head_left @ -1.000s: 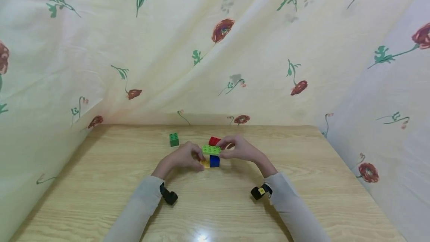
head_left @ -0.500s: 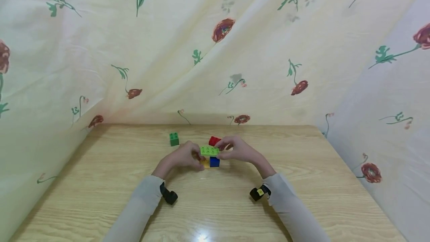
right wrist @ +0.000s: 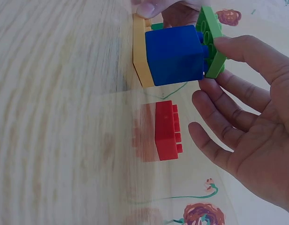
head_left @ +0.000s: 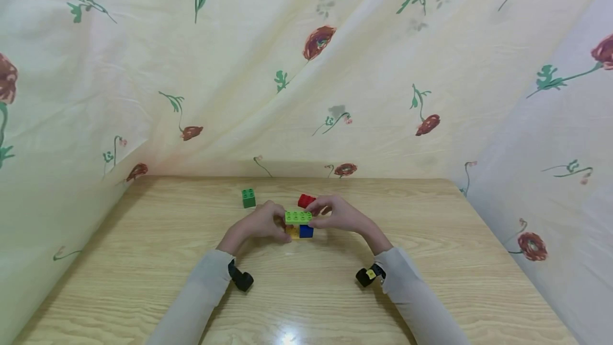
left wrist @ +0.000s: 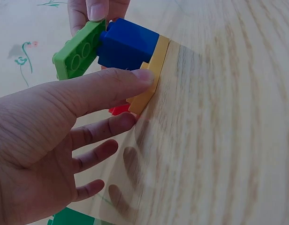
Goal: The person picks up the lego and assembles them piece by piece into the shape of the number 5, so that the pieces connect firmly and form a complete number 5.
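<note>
A thin yellow toy brick (left wrist: 161, 51) lies flat on the table, and a blue brick (right wrist: 175, 54) stands on one end of it. My left hand (head_left: 262, 222) pinches the yellow brick's other end between thumb and index finger. A flat lime green brick (head_left: 298, 218) sits right over the blue brick's studs and overhangs toward the left hand. My right hand (head_left: 340, 213) pinches the lime brick by its right end, thumb and fingers on opposite sides. The right wrist view shows blue studs right at the lime brick's underside.
A red brick (right wrist: 167, 131) lies on the table just behind the right hand. Farther left stands a dark green brick (head_left: 248, 198). The wooden table (head_left: 297, 302) meets a flowered cloth (head_left: 230, 68) at its back edge.
My right hand has shifted the lime brick slightly left and down, lower over the blue brick. The left hand keeps its hold on the yellow brick.
</note>
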`<action>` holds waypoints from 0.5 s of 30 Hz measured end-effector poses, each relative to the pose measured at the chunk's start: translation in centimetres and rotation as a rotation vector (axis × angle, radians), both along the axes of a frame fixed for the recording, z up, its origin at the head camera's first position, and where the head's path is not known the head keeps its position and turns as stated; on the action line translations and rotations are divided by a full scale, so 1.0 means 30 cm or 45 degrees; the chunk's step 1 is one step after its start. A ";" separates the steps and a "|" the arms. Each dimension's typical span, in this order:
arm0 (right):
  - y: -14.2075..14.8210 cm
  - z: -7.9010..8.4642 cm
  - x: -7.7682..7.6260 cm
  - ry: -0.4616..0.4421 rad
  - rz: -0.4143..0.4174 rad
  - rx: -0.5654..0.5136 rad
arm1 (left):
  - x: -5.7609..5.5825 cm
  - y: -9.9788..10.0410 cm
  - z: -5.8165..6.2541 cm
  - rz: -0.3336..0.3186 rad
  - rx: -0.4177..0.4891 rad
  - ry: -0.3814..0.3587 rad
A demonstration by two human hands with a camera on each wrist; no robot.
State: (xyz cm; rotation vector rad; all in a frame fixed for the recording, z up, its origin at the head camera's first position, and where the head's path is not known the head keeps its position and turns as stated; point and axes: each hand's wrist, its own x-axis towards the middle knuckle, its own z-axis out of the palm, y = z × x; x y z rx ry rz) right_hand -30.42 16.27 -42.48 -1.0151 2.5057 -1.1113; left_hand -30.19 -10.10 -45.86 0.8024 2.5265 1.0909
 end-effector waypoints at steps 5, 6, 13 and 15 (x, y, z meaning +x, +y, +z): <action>0.000 0.001 0.001 -0.001 -0.004 0.009 | 0.000 0.001 -0.001 -0.009 -0.010 0.020; 0.000 0.002 0.001 -0.001 -0.005 0.013 | 0.000 0.001 -0.001 -0.014 -0.008 0.027; -0.004 0.012 0.007 -0.010 -0.002 0.019 | 0.000 0.000 0.000 -0.014 -0.011 0.026; -0.004 0.015 0.008 -0.010 -0.002 0.017 | -0.001 -0.001 0.000 -0.010 -0.009 0.024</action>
